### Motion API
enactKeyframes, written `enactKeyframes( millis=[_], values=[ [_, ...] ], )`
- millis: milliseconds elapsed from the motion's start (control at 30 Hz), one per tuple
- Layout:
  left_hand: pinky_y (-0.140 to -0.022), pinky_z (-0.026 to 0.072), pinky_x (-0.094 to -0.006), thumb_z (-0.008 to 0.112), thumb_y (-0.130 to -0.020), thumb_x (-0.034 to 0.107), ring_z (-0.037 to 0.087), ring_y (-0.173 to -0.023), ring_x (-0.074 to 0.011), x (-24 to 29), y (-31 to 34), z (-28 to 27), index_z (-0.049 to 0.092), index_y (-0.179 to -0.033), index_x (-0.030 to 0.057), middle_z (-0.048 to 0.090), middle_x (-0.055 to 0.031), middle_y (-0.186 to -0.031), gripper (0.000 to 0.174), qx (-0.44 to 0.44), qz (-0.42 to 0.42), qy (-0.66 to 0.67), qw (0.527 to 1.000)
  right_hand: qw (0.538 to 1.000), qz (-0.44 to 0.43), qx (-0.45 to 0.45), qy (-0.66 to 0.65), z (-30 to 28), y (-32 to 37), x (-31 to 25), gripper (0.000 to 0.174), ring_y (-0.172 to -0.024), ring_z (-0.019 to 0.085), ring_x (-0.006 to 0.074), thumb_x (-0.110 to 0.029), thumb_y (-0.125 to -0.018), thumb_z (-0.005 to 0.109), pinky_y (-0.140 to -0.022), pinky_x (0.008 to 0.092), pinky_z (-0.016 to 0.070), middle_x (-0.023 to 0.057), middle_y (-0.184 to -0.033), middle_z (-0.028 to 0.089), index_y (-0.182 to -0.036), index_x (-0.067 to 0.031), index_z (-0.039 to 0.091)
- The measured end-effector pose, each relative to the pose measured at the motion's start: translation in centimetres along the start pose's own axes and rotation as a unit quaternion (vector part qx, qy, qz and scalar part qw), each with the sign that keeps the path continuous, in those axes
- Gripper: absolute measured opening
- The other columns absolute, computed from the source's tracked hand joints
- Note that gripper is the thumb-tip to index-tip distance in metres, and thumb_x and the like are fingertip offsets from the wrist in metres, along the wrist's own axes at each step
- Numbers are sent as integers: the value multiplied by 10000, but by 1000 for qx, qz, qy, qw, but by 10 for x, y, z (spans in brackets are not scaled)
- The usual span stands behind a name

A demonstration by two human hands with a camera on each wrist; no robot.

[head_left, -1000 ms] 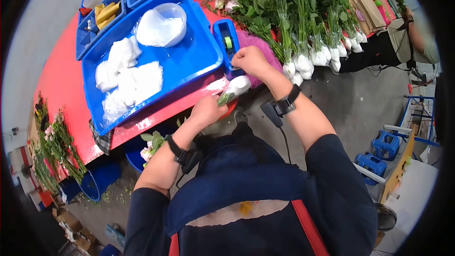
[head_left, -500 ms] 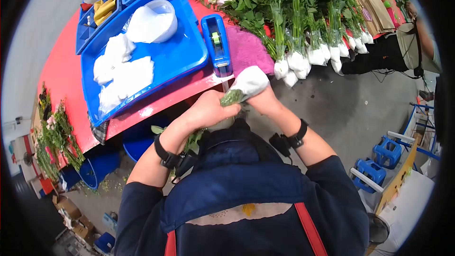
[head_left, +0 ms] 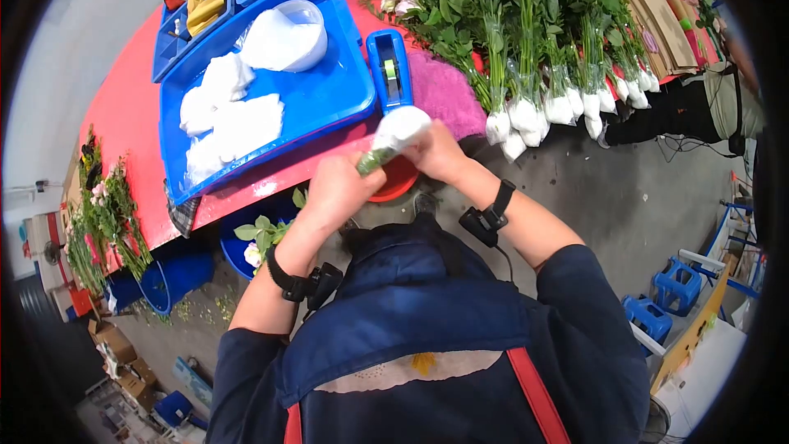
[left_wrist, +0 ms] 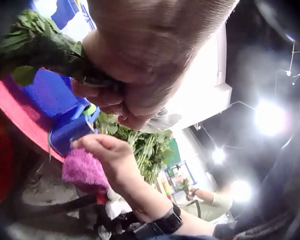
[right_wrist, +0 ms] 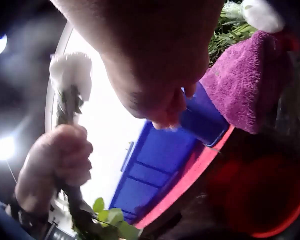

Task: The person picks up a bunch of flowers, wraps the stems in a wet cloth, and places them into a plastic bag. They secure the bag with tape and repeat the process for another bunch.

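My left hand [head_left: 341, 189] grips a bunch of green flower stems [head_left: 374, 160] below its end, wrapped in white padding and clear film [head_left: 401, 127]. In the right wrist view that white end [right_wrist: 72, 72] points up out of the fist. My right hand [head_left: 436, 152] is just right of the wrapped end, partly hidden behind it in the head view. Its thumb and fingertips come together near the front of the blue tape dispenser [head_left: 389, 70], as the left wrist view shows. I cannot tell whether a strip of tape is between them.
Left of the dispenser, a blue tray [head_left: 349, 90] holds white pads [head_left: 251, 127] and a plastic tub [head_left: 308, 33]. A pink towel [head_left: 444, 94] lies right of it, near wrapped rose bunches [head_left: 526, 33]. Below the table edge is a red bucket [head_left: 396, 181]. Another person stands far right.
The right hand went from the tape dispenser down to the wrapped end, and is now slightly up and left. The left hand kept its grip while the bunch moved toward me, then back toward the table.
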State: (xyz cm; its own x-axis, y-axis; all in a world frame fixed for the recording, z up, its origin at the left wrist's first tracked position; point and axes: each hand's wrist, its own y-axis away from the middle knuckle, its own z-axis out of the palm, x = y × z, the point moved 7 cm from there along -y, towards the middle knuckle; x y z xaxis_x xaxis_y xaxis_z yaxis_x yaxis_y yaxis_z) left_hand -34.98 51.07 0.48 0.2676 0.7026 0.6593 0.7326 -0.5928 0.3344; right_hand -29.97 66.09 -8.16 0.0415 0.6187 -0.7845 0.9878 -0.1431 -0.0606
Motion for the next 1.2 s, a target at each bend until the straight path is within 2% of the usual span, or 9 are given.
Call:
enactKeyframes(
  millis=[133,267,400,567,733,867,1000,1067,1200],
  values=[
    [-677,505,-457,649,-760,270,637,-731,-389,-20,-11,-28,655,-845,18,642,-220,-753,267,84,-16,-126,988,916,36,-283,-283,21,31,-77,159,-714,659,142,-147,-824,630,-639,293,505,74,-724,690,-841,-8,706],
    [-647,515,-467,643,-777,299,643,-724,-375,-54,-6,8,657,-795,60,657,-185,-763,240,-2,35,-239,970,801,222,-263,-491,8,12,-117,214,-549,544,71,-142,-869,555,-491,202,395,75,-723,681,-729,-20,660],
    [-608,518,-442,666,-761,282,655,-705,-333,-17,32,-1,659,-781,94,657,-145,-735,189,64,123,-189,972,697,319,-272,-582,4,0,-130,214,-499,597,120,-185,-921,550,-399,215,394,174,-900,702,-975,13,612],
    [-656,514,-426,682,-739,257,650,-718,-326,-6,56,0,655,-772,41,654,-161,-720,220,-112,63,-205,970,774,249,-364,-455,-3,-27,-109,302,-485,558,108,-61,-814,646,-402,219,411,203,-935,683,-1081,53,560],
    [-572,475,-358,647,-731,203,594,-555,-241,-19,60,-15,642,-753,-7,618,-128,-615,211,-167,-9,35,985,882,23,-377,-280,6,2,-83,253,-1011,583,133,-92,-868,618,-917,306,457,75,-1060,658,-1108,-15,640],
    [-534,438,-295,632,-742,170,524,-540,-107,-22,64,-12,624,-744,-19,567,-65,-574,189,-159,-26,132,978,950,-142,-157,-231,10,23,-80,297,-1030,581,142,0,-841,619,-920,334,460,58,-1098,647,-1134,-46,623],
    [-545,441,-316,617,-758,151,507,-569,-103,-29,55,-21,593,-725,-22,541,-74,-573,178,-43,4,49,998,969,3,-178,-171,33,44,-64,148,-856,647,147,-151,-820,690,-761,306,508,83,-905,699,-870,-12,701],
    [-628,490,-448,628,-764,215,641,-683,-374,-44,38,-15,644,-785,-14,623,-243,-724,231,-1,7,-71,997,949,91,-173,-249,20,56,-101,235,-678,646,143,-224,-816,694,-646,303,516,110,-750,685,-753,2,698],
    [-657,492,-495,631,-768,272,625,-744,-424,-39,35,21,605,-747,-33,631,-257,-759,308,-9,85,-216,973,877,228,-174,-385,23,51,-106,229,-548,606,110,-190,-872,619,-465,270,466,71,-738,677,-856,29,687]
  ],
)
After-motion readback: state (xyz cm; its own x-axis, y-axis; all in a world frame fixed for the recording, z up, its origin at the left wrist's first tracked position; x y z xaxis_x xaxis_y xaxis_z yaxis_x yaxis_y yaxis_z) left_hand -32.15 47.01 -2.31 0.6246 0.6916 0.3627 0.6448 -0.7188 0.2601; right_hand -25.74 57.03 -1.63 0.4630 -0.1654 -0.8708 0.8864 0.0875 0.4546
